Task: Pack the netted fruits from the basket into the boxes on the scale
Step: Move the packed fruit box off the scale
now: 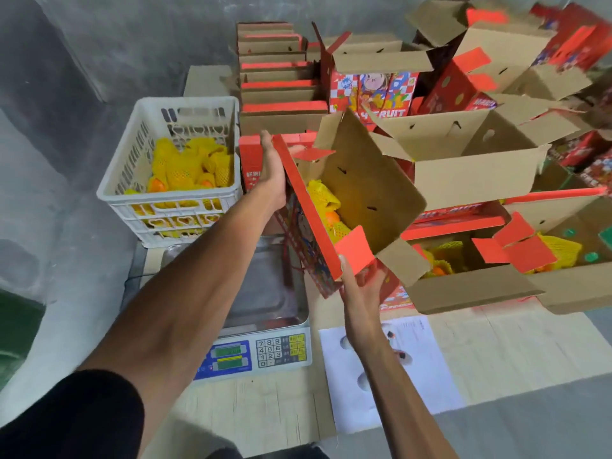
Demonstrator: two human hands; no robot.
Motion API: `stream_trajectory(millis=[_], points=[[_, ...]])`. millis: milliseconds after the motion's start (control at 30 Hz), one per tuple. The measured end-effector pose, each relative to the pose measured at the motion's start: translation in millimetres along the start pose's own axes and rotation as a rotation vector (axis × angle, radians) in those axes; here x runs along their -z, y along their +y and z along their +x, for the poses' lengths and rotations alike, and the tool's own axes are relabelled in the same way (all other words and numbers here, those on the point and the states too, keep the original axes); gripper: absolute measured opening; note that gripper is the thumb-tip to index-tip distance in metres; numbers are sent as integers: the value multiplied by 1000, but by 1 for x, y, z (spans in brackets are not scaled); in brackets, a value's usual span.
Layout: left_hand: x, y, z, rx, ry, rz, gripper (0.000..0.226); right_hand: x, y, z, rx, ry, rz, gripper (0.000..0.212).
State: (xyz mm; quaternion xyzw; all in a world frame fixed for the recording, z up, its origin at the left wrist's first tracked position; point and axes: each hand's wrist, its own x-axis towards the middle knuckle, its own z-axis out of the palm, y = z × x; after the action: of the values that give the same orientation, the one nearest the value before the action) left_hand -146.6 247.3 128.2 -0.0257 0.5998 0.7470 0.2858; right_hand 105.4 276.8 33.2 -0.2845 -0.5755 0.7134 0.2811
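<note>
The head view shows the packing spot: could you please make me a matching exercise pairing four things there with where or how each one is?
Things:
1. white basket
2. scale
3. tilted box
4. paper sheet

Places or states:
A. held in the air by the left hand and right hand
B. flat on the cardboard, right of the keypad
C. behind the scale, holding yellow netted fruits
D. tray bare, nothing standing on it

Pairs: 1-C, 2-D, 3-A, 4-B

head-worn view, looking down, close
</note>
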Motion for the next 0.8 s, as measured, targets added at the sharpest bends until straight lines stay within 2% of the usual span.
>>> stream_trajectory(millis=[100, 233, 367, 500, 567, 700, 800], points=[[-12, -6, 3, -11, 1, 49, 97, 1, -4, 7, -34, -3, 41, 75], [-25, -17, 10, 6, -29, 85, 90, 4, 3, -1, -50, -36, 22, 50], [-22, -41, 19, 72, 6, 96, 84, 10, 16, -6, -107, 0, 67, 46], [-20, -65, 24, 98, -41, 77, 81, 20, 30, -5, -101, -14, 15, 27], [-21, -70, 24, 114, -85, 49, 83, 20, 37, -7, -115, -49, -4, 29], [-18, -85, 22, 124, -112, 69, 68, 20, 54, -15, -155, -67, 3, 26], [-11, -96, 21, 132, -102, 66, 66, 21, 63, -17, -171, -55, 0, 27]])
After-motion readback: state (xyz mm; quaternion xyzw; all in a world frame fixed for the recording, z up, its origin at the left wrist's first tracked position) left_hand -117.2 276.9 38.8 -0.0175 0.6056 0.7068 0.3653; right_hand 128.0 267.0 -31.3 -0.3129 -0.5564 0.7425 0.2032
